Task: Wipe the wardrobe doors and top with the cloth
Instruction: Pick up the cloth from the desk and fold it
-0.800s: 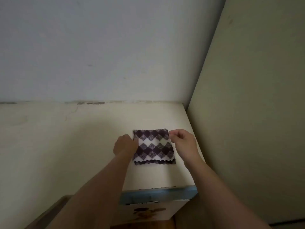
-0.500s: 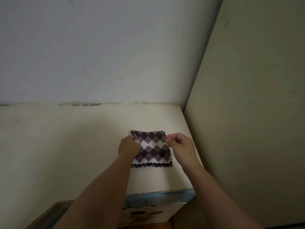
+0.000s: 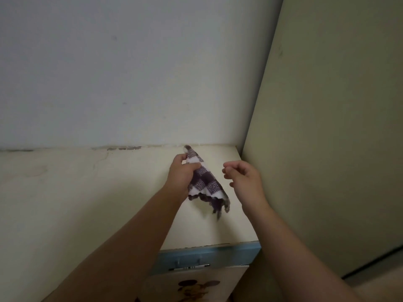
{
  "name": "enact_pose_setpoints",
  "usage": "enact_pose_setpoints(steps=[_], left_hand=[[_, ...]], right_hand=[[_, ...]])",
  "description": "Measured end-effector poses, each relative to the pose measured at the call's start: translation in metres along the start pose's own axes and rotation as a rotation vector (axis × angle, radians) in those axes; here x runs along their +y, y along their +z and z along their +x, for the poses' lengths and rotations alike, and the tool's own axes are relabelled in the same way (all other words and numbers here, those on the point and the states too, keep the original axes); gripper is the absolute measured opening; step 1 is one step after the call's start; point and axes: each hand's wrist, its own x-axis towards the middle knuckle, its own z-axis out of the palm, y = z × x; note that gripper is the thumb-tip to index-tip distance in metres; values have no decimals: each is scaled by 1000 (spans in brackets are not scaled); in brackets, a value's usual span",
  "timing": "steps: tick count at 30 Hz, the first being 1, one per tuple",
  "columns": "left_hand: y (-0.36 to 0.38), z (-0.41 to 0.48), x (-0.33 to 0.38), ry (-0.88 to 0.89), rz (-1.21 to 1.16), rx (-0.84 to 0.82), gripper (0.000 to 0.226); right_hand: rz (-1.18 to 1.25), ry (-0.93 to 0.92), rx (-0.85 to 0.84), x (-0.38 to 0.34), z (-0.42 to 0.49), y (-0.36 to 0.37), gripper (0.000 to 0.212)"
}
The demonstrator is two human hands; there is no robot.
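With the left hand [image 3: 183, 171] gripping the cloth [image 3: 205, 184] mid-frame and the right hand [image 3: 244, 182] loosely open and empty, pressing the cloth flat should wipe the top [image 3: 130, 192] best.

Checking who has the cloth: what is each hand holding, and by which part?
The left hand grips the cloth near its upper corner; the rest hangs. The right hand holds nothing.
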Motion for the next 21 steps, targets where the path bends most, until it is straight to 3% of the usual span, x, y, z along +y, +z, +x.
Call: enact_pose_setpoints(steps=[7,13,16,19,21], left_hand=[[1,-57,27,315,203,-33,24],[11,-108,44,402,171,-100,27],[20,-136,57,328,35,-162,36],[31,-173,67,231,-246,-295,29],[48,-201,67,268,-271,-296,30]], right_hand=[[49,-74,36,-37,-26,5,20],[77,-124,-5,-55,-54,16,7],[131,-97,-7,-69,-69,11,28],[164,-115,31,-85,-86,-6,22],[223,-144,33,-93,-105,-28,14]])
